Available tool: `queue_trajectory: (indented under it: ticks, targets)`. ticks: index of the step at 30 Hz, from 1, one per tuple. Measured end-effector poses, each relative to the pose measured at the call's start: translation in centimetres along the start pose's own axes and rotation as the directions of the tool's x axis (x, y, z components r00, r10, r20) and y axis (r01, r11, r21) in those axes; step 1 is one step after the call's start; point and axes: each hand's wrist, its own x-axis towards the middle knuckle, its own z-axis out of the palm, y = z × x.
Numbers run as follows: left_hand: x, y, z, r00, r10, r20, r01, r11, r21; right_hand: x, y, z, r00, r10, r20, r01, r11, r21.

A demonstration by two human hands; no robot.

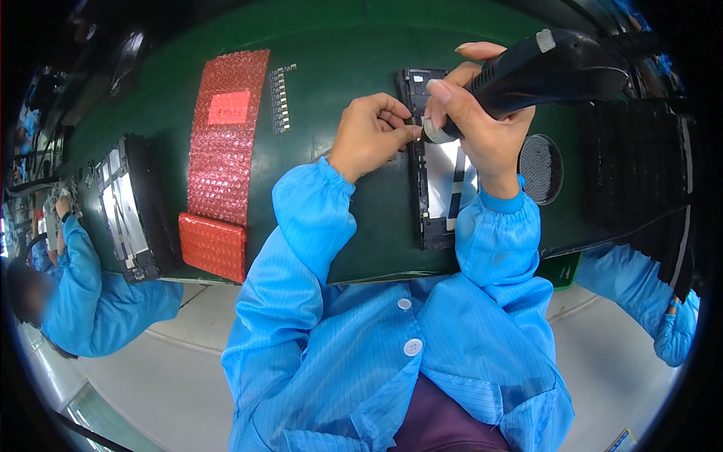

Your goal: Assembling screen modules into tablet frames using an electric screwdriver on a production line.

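My right hand is wrapped round a black handheld tool with a rounded body, whose silvery-grey front end points down at the long edge of a flat black-framed device part. The part lies on the green table, with shiny silver panels and a dark strip inside. My left hand is closed, thumb and fingertips pinched together at that same edge, beside the tool's front end. Anything between those fingertips is too small to make out. My hands and the tool hide some of the part's upper half.
Left of my hands lie a strip of small pieces, a red bubble-wrap sheet and a folded red bubble-wrap pack. Further left is a stack of similar framed parts. A round dotted dish sits right. Blue-sleeved people are on both sides.
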Motion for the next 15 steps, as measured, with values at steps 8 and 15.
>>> queue_trajectory:
  ticks: [8, 15]
  targets:
    - [0.08, -0.13, 0.06, 0.999, -0.04, -0.018, 0.039, 0.998, -0.052, -0.02, 0.31, 0.07, 1.0, 0.004, 0.016, -0.004, 1.0, 0.005]
    - [0.12, 0.19, -0.02, 0.997, -0.078, 0.001, 0.078, 0.997, -0.003, -0.02, 0.52, -0.15, 0.999, 0.0, 0.032, 0.001, 1.0, -0.018]
